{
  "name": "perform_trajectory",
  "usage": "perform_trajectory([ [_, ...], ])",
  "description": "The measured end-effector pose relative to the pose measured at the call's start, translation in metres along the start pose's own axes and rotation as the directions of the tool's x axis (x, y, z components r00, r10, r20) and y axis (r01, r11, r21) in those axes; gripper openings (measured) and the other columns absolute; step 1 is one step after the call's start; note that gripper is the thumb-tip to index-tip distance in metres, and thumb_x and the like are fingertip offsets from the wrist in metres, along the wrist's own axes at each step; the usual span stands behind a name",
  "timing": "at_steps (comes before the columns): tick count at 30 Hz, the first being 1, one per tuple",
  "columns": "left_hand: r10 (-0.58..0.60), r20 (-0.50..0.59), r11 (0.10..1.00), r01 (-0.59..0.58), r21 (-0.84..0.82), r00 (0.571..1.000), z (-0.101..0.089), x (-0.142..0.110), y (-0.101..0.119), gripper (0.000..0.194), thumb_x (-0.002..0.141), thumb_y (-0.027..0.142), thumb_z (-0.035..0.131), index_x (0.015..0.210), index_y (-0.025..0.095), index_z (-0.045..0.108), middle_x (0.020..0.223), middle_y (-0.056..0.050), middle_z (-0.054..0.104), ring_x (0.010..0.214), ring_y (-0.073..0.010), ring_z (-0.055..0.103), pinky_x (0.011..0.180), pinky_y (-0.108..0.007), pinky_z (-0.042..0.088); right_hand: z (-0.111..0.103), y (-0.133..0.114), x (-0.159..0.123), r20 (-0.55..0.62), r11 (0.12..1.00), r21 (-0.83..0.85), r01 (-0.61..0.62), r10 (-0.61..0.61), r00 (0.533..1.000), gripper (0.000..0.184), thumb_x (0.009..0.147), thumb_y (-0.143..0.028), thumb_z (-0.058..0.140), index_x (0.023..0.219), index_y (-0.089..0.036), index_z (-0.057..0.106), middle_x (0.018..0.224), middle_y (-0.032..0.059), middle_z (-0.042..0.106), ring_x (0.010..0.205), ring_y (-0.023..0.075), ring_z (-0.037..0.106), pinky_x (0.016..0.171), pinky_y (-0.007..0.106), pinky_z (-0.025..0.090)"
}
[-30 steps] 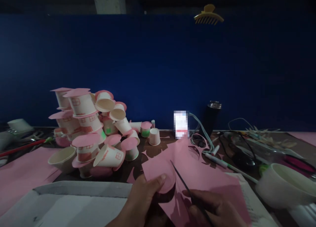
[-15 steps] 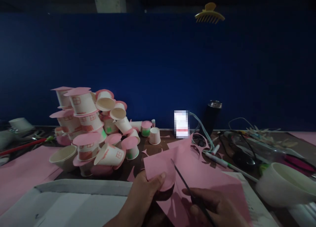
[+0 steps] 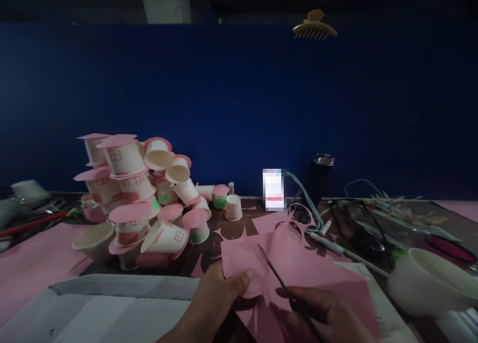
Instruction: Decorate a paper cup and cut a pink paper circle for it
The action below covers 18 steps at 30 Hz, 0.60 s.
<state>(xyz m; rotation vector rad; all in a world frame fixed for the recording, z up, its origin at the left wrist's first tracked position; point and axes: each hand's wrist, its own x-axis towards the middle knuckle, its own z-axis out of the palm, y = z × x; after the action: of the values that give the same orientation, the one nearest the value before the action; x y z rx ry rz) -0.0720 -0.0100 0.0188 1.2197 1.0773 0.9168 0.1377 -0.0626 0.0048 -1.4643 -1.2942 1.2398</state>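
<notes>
My left hand (image 3: 224,288) pinches a sheet of pink paper (image 3: 242,258) between thumb and fingers, its lower edge cut in a curve. In my right hand (image 3: 321,308) is a pair of dark scissors (image 3: 282,283); one blade lies across the pink paper, pointing up and left. Whether the other blade is under the paper I cannot tell. More pink paper (image 3: 336,283) spreads beneath my right hand. Curved pink scraps (image 3: 227,233) lie on the dark table just beyond my left hand.
Paper cups (image 3: 130,183) with pink paper tops are stacked at the left. A white box lid (image 3: 123,285) lies in front of them. At the back stands a black bottle (image 3: 317,181). A marker (image 3: 328,243), a black mouse (image 3: 368,243) and a white bowl (image 3: 429,283) are to the right.
The pink paper in my left hand has turned slightly and its curved edge sits lower. My right hand and the scissors stay almost in place. The whole view has shifted slightly.
</notes>
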Motion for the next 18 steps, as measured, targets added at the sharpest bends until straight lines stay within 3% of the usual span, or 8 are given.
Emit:
perform_trajectory([
  [10,-0.020,0.003,0.997,0.020,-0.069,1.000,0.001,0.000,0.001,0.046,0.066,0.048,0.075,0.094,0.010,0.072,0.096,-0.012,0.074,0.089,-0.0294,0.066,0.083,-0.039,0.050,0.000,0.000,-0.003,-0.050,1.000,0.009,-0.012,0.012,0.999,0.045,0.061,-0.042,0.078,0.095,-0.013,0.079,0.067,0.0063,0.070,0.061,0.0170,0.057,0.055,0.025,0.044],
  [18,-0.061,0.005,0.993,0.061,-0.100,0.998,0.003,-0.003,0.003,0.044,0.068,0.046,0.074,0.095,0.011,0.071,0.095,-0.013,0.074,0.085,-0.0284,0.067,0.078,-0.038,0.051,0.002,-0.012,-0.007,-0.074,1.000,0.022,-0.019,0.021,0.997,0.040,0.059,-0.040,0.079,0.090,-0.015,0.080,0.065,0.0039,0.068,0.056,0.0139,0.052,0.054,0.025,0.043],
])
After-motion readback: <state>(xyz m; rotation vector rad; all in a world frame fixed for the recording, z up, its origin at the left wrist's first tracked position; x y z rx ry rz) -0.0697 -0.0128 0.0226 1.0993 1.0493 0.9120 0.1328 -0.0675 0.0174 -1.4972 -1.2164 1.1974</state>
